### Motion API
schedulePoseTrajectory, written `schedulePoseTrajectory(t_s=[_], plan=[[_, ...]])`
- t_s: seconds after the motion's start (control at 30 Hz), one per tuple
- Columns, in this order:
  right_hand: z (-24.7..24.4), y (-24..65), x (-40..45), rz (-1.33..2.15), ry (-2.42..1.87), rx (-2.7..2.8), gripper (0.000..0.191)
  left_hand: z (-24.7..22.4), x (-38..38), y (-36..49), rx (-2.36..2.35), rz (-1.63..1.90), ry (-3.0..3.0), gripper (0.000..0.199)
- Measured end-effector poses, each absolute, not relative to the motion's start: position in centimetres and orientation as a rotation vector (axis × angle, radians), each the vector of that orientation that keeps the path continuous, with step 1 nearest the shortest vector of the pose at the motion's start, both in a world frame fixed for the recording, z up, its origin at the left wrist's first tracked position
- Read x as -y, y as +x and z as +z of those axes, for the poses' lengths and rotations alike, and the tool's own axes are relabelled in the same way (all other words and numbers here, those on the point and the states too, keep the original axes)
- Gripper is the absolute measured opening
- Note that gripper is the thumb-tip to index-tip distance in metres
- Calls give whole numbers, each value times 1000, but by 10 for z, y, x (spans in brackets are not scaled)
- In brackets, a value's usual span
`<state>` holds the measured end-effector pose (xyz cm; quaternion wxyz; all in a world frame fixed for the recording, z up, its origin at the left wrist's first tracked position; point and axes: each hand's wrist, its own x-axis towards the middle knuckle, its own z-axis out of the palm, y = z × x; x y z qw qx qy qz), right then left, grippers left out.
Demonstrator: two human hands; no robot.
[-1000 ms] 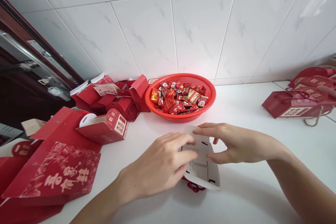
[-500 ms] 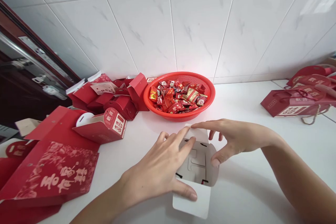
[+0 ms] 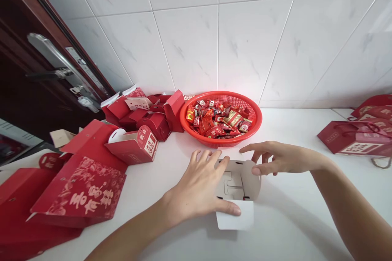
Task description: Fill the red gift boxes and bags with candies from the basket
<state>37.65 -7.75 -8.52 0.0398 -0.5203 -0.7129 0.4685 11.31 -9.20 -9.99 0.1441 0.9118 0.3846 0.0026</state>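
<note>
In the middle of the counter stands a small gift box (image 3: 234, 181) with its top open and its white inside showing; the bottom tabs are interlocked. My left hand (image 3: 199, 183) is spread over the box's left side, its thumb on the front flap (image 3: 235, 218) and its fingers by the back flap, steadying it. My right hand (image 3: 275, 159) hovers at the right back corner with fingers apart. Its thumb is at the rounded right flap (image 3: 252, 179) and its index finger points toward the back flap. The box's left wall is hidden under my left hand.
Behind the box, a red plastic basket (image 3: 222, 142) holds wrapped candies (image 3: 214, 120). Several red gift boxes (image 3: 130, 149) crowd the left, near a dark door (image 3: 21, 73). Closed red boxes with ribbon (image 3: 352, 136) stand at the right. A tiled wall (image 3: 190, 45) rises behind.
The view has shifted, so things sit further right and the door shows more. My left hand still spans the box; my right fingers have drawn slightly back from the back flap.
</note>
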Motion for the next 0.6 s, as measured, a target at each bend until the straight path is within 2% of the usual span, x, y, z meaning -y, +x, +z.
schedulePoseTrajectory(t_s=[0.13, 0.27, 0.43, 0.6], plan=[[-89, 383, 69, 1584, -1542, 2054, 79, -105, 80, 114, -1143, 52, 2543, 101], [-91, 383, 65, 1717, -1529, 1977, 57, -109, 75, 115, -1157, 55, 2487, 109], [-104, 378, 58, 1917, -1258, 1894, 50, -110, 72, 113, -1131, 70, 2468, 114], [-124, 378, 48, 2044, -1044, 1824, 46, -105, 67, 108, -1132, 23, 2473, 107]])
